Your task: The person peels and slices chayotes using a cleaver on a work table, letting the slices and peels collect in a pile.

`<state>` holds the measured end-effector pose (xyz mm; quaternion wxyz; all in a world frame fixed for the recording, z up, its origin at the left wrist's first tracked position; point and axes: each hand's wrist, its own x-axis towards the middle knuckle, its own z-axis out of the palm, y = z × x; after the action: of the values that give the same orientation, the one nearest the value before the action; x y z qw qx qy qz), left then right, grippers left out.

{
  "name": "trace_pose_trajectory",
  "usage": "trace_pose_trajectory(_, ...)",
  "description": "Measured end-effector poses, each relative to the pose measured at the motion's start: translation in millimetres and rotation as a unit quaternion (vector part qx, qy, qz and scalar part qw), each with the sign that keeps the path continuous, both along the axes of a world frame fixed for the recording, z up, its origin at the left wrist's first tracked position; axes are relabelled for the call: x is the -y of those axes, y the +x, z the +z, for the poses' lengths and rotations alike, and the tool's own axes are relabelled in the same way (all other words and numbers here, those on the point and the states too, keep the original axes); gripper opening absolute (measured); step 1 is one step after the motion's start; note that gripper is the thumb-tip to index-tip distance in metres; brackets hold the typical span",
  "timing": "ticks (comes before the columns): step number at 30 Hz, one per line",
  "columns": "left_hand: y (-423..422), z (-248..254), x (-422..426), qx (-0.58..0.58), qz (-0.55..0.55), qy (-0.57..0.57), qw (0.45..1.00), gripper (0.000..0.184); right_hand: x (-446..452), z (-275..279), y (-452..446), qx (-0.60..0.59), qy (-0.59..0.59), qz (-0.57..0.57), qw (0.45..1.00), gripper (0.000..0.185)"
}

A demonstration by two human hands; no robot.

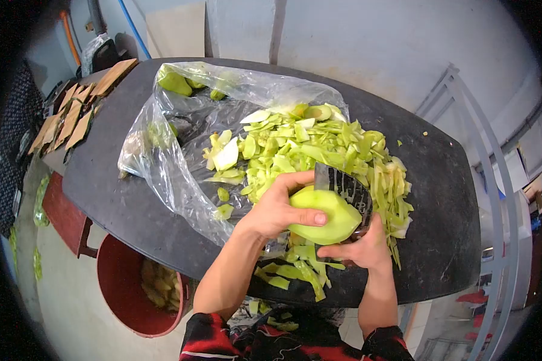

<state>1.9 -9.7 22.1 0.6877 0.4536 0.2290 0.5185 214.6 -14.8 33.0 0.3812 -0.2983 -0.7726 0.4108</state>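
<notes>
My left hand (281,207) grips a large, pale green peeled fruit (326,212), like a green papaya, with the thumb lying across its side. My right hand (367,245) is closed on a flat, wide black tool (343,185) with pale marks, which looks like a broad-bladed knife; its handle is hidden. The tool stands behind and beside the fruit, close against its right end. Under and behind both hands spreads a heap of green peelings (307,144). More peel strips (298,271) lie at the table's near edge.
A clear plastic bag (180,180) lies spread on the dark table (439,240), with whole green fruit (174,81) at its far end. Below on the left stands a red bin (117,301) with pale scraps. A grey metal railing (494,198) runs along the right.
</notes>
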Motion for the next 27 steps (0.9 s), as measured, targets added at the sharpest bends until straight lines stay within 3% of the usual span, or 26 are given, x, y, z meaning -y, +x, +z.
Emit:
trace_pose_trajectory(3,4,-3,-2,0.049,0.02,-0.056,0.997,0.076,6,-8,-10,-0.01,-0.062,-0.067,0.996,0.076)
trace_pose_trajectory(5,5,-4,-2,0.064,0.033,-0.057,0.996,0.076,10,-8,-15,-0.06,-0.197,-0.086,0.975,0.075)
trace_pose_trajectory(6,5,-5,-2,0.077,0.047,-0.055,0.994,0.076,7,-15,-16,-0.057,-0.086,-0.073,0.992,0.075)
trace_pose_trajectory(13,7,0,0,0.092,0.026,-0.065,0.993,0.069,3,-4,-12,-0.082,-0.137,-0.037,0.987,0.072)
trace_pose_trajectory(15,9,-4,1,0.093,0.034,-0.075,0.992,0.065,7,12,-8,-0.004,-0.286,-0.059,0.956,0.071)
trace_pose_trajectory(19,13,-1,1,0.074,0.038,-0.071,0.994,0.062,4,8,-2,-0.021,-0.249,-0.027,0.968,0.069)
trace_pose_trajectory(21,19,1,5,0.078,0.105,-0.067,0.989,0.058,4,3,-3,-0.081,-0.178,-0.048,0.98,0.05)
trace_pose_trajectory(22,21,1,4,0.076,0.102,-0.065,0.99,0.058,3,2,-3,-0.084,-0.176,-0.051,0.98,0.05)
trace_pose_trajectory(25,27,-3,1,0.106,0.15,-0.049,0.982,0.056,7,0,-8,-0.078,-0.146,-0.089,0.982,0.045)
trace_pose_trajectory(27,31,-7,1,0.173,0.185,-0.073,0.965,0.054,8,0,-13,-0.066,-0.045,-0.071,0.994,0.048)
